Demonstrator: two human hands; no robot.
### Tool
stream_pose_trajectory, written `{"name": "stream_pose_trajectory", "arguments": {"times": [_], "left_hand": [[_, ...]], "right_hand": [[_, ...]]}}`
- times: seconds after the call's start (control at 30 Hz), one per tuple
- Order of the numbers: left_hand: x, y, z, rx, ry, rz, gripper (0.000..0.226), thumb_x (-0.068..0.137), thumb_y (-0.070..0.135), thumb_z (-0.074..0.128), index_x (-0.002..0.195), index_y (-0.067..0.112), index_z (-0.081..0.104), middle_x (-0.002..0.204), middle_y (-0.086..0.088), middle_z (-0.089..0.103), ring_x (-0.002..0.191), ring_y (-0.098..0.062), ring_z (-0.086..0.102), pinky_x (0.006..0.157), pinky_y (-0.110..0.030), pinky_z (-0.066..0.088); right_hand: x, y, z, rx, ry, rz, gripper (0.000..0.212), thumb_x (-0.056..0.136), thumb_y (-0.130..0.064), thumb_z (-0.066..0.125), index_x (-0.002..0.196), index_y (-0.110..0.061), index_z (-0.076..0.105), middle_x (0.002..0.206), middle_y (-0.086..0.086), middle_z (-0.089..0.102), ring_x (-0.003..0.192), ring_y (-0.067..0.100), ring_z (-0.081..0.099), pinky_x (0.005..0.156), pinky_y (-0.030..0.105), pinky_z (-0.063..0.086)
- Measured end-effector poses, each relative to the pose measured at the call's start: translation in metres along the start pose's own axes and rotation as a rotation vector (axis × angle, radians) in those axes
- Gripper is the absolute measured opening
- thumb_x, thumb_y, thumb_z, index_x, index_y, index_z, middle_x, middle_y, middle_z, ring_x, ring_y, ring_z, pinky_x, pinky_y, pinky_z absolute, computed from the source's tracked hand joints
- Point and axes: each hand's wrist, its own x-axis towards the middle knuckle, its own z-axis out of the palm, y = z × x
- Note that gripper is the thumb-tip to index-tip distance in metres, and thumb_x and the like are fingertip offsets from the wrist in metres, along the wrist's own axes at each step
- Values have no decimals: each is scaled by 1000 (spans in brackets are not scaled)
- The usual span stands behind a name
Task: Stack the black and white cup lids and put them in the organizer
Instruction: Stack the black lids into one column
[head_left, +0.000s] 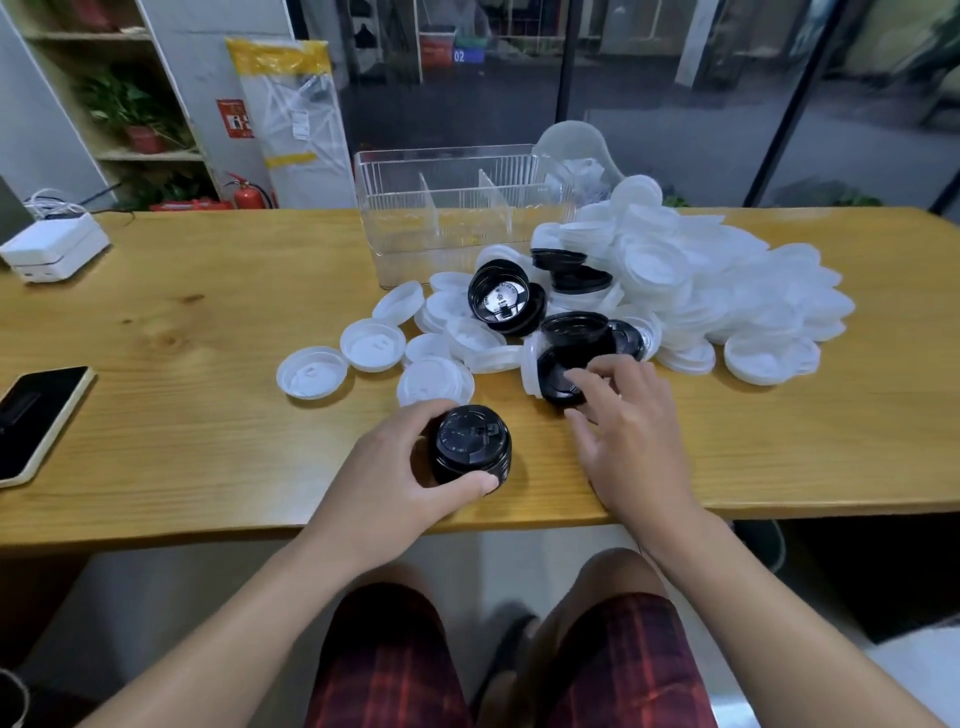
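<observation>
Now, while your left hand grips the black stack in front of the still empty organizer, let the open fingers of your right hand pinch the nearest black lid by its rim, just right of this stack.

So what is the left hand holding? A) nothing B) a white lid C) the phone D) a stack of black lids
D: the left hand curls round a short stack of black lids standing on the wooden table, near its front edge.
</observation>
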Motion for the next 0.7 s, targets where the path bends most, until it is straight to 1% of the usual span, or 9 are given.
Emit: {"name": "stream_pose_trajectory", "arguments": {"times": [0.07, 0.13, 0.2, 0.3, 0.37, 0.43, 0.57, 0.63, 0.7], "left_hand": [[0, 3, 9, 6, 1, -2, 71, 78, 61, 93, 141, 49, 61, 131, 32, 69, 123, 8, 62, 103, -23, 50], [2, 5, 14, 9, 2, -17, 76, 77, 65, 92, 144, 50, 59, 133, 33, 67, 125, 10, 60, 105, -22, 49], [5, 10, 17, 13, -7, -21, 78, 77, 66, 92, 146, 49, 58, 132, 36, 66, 125, 12, 59, 105, -20, 48], [12, 16, 22, 11, -31, -14, 76, 78, 63, 93, 145, 48, 60, 130, 38, 66, 124, 14, 59, 104, -16, 47], [15, 17, 25, 9, -36, -15, 77, 79, 63, 92, 147, 48, 59, 131, 39, 65, 126, 14, 58, 103, -15, 45], [17, 15, 27, 13, -27, -21, 80, 79, 65, 92, 149, 48, 57, 134, 38, 64, 128, 13, 57, 106, -16, 45], [17, 12, 29, 22, -8, -31, 82, 78, 68, 90, 151, 50, 55, 140, 36, 63, 133, 11, 55, 111, -21, 45], [17, 11, 30, 40, -8, -22, 83, 80, 70, 87, 153, 50, 53, 143, 36, 61, 136, 11, 53, 113, -23, 45], [16, 10, 30, 55, -14, -12, 83, 81, 71, 86, 154, 50, 52, 144, 37, 60, 137, 10, 53, 114, -25, 45]], "right_hand": [[0, 0, -2, 29, -21, 26, 50, 88, -9, 83, 135, -10, 67, 132, 8, 57, 115, 31, 57, 98, 47, 48], [1, 1, -2, 7, -23, 47, 49, 88, -9, 83, 135, -12, 68, 133, 8, 56, 113, 31, 56, 97, 48, 47], [1, 3, 0, -24, -18, 51, 37, 90, -10, 81, 126, -12, 74, 128, 7, 57, 108, 30, 53, 91, 48, 45], [1, 7, 5, -5, -20, 41, 20, 93, -6, 81, 113, -10, 81, 114, 4, 62, 100, 28, 54, 84, 45, 45], [1, 7, 8, 48, -17, 39, 17, 93, -3, 81, 109, -7, 82, 107, 3, 64, 95, 28, 57, 82, 43, 46], [2, 6, 8, 98, -13, 32, 15, 93, -3, 81, 107, -7, 82, 106, 3, 66, 94, 28, 59, 83, 43, 48], [6, 7, 4, 169, -24, 25, 15, 87, -4, 84, 98, -12, 78, 103, -1, 68, 94, 26, 60, 84, 45, 48], [6, 7, 2, 181, -33, 23, 18, 84, -9, 89, 93, -14, 75, 100, -4, 69, 92, 25, 60, 83, 44, 48], [4, 7, 2, 190, -30, 20, 18, 86, -22, 91, 92, -14, 75, 99, -5, 71, 93, 24, 61, 86, 42, 48]]}}
